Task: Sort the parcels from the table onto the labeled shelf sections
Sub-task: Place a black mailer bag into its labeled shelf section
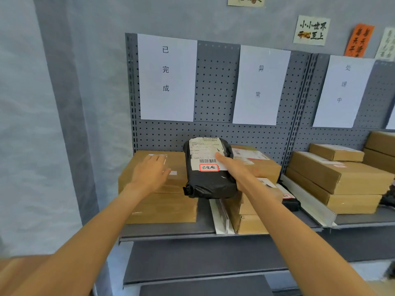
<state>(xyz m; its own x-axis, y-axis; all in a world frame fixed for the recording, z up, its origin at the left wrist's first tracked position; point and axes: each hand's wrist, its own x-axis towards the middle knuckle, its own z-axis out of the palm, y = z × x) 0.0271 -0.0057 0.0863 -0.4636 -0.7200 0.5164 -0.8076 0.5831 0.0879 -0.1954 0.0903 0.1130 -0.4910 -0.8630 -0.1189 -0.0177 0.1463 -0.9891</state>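
Two bare forearms reach in from the bottom of the view, one from the lower left corner and one from lower right, both uncovered right up to the frame's edge, so no sleeve shows on either. The left hand (152,170) and the right hand (234,167) wear no glove, and no ring, watch or band is visible on the fingers or wrists. The nails look short and plain.
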